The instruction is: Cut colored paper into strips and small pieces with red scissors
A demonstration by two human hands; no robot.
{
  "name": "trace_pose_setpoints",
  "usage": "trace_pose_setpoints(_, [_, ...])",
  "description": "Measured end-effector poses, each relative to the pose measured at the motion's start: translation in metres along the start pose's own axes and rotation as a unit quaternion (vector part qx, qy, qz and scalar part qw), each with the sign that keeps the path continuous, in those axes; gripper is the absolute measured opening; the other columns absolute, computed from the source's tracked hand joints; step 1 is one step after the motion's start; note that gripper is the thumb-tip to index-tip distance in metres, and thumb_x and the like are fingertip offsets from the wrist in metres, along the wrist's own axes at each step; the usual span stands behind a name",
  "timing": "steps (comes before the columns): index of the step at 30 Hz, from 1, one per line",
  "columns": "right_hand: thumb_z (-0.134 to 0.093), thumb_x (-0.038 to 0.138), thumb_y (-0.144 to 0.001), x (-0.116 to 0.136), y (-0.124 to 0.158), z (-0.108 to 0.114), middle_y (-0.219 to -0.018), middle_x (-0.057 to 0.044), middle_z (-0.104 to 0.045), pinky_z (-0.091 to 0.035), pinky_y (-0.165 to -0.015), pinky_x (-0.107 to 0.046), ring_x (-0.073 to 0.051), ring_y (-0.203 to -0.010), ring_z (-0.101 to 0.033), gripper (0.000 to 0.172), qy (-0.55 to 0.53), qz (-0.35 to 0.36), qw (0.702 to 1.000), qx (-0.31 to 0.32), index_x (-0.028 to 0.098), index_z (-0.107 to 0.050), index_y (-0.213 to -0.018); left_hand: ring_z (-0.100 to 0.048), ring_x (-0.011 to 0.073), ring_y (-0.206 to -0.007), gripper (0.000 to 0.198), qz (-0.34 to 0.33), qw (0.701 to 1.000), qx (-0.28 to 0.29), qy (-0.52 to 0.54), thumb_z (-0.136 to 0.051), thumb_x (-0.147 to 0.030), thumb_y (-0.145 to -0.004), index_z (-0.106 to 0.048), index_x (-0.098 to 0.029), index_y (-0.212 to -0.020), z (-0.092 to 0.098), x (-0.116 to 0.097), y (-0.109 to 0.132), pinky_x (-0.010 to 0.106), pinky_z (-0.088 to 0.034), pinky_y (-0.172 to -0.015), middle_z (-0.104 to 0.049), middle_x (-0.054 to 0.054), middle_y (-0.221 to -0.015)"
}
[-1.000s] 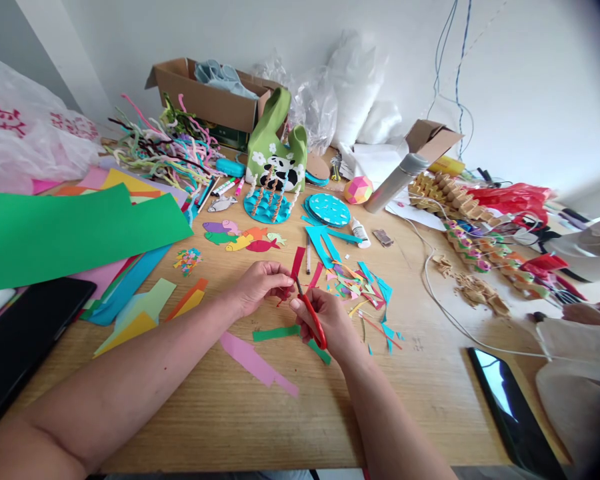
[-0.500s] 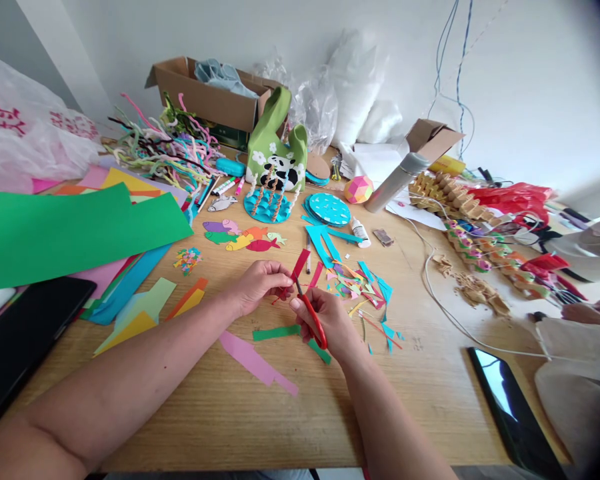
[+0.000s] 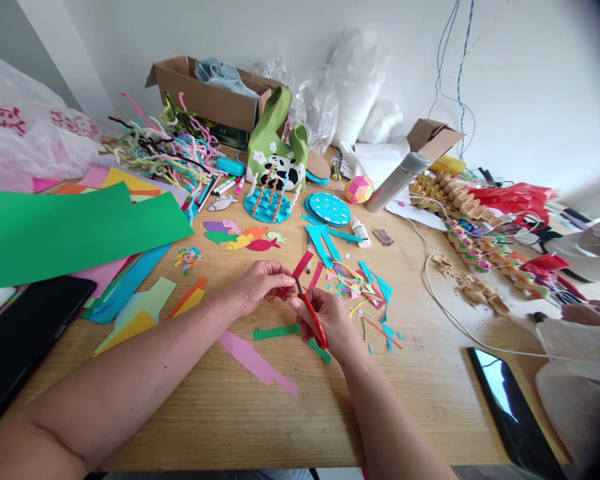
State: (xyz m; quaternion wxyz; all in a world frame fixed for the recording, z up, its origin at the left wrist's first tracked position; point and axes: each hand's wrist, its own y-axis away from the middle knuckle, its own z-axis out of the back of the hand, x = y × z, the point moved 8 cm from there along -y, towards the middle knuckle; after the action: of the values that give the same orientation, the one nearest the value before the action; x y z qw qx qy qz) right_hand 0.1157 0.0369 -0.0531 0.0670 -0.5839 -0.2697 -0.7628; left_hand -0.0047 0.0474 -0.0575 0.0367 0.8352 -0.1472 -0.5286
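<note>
Thumb and fingers of my left hand (image 3: pixel 261 288) pinch a narrow red paper strip (image 3: pixel 303 265). Red-handled scissors (image 3: pixel 316 323) are in my right hand (image 3: pixel 330 320), their blades against the strip near my left fingertips. Just below the hands lie a green paper strip (image 3: pixel 276 333) and a pink paper piece (image 3: pixel 253 360). Colourful paper scraps (image 3: pixel 353 283) are scattered to the right of the hands. Beyond them are paper fish (image 3: pixel 243 240) in several colours, and a small heap of tiny paper bits (image 3: pixel 187 260) lies to the left.
Large green paper (image 3: pixel 75 233) and a black device (image 3: pixel 35 333) are at left. A grey bottle (image 3: pixel 397 183), a panda bag (image 3: pixel 277 150) and a cardboard box (image 3: pixel 210 100) stand behind. A phone (image 3: pixel 510 407), a white cable (image 3: pixel 445 310) and another person's hand (image 3: pixel 593 313) are at right.
The red strip has tilted a little further to the right between my left fingers and the scissors. Both hands have stayed nearly in place.
</note>
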Motion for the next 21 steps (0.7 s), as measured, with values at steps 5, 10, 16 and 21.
trace_pose_setpoints(5, [-0.076, 0.057, -0.066, 0.0014, 0.0002, -0.0008, -0.050, 0.005, -0.057, -0.039, -0.034, -0.020, -0.011, -0.036, -0.054, 0.047, 0.007, -0.004, 1.000, 0.003, 0.020, -0.047, -0.066, -0.059, 0.0125, -0.058, 0.013, 0.005, 1.000, 0.000, 0.004, -0.072, -0.023, -0.062, -0.065, -0.012, -0.064, -0.0015, -0.0009, 0.0008, 0.026, -0.044, -0.060, -0.066, 0.004, -0.061])
trace_pose_setpoints(10, [-0.076, 0.058, -0.066, -0.0006, -0.0001, 0.0000, -0.049, 0.004, -0.057, -0.039, -0.033, -0.020, -0.011, -0.036, -0.054, 0.047, 0.009, -0.004, 1.000, 0.005, 0.020, -0.047, -0.067, -0.059, 0.0126, -0.057, 0.012, 0.004, 1.000, 0.004, -0.006, -0.071, -0.023, -0.062, -0.064, -0.013, -0.064, -0.0013, -0.0016, 0.0010, 0.026, -0.044, -0.060, -0.066, 0.004, -0.060])
trace_pose_setpoints(16, [-0.075, 0.061, -0.065, -0.0019, -0.0002, -0.0004, -0.051, 0.004, -0.058, -0.040, -0.032, -0.021, -0.011, -0.036, -0.054, 0.049, 0.005, -0.004, 1.000, 0.008, 0.021, -0.047, -0.067, -0.061, 0.0131, -0.059, 0.013, -0.006, 1.000, -0.005, 0.011, -0.072, -0.022, -0.062, -0.065, -0.013, -0.068, 0.0047, 0.0006, -0.0018, 0.027, -0.046, -0.064, -0.068, 0.004, -0.063])
trace_pose_setpoints(21, [-0.073, 0.062, -0.067, -0.0024, -0.0010, -0.0004, -0.051, 0.004, -0.057, -0.040, -0.031, -0.020, -0.012, -0.036, -0.055, 0.049, 0.005, -0.003, 1.000, 0.010, 0.021, -0.046, -0.067, -0.060, 0.0126, -0.058, 0.014, -0.009, 1.000, -0.009, 0.012, -0.073, -0.023, -0.062, -0.065, -0.013, -0.068, 0.0054, 0.0003, -0.0026, 0.027, -0.046, -0.062, -0.067, 0.004, -0.063])
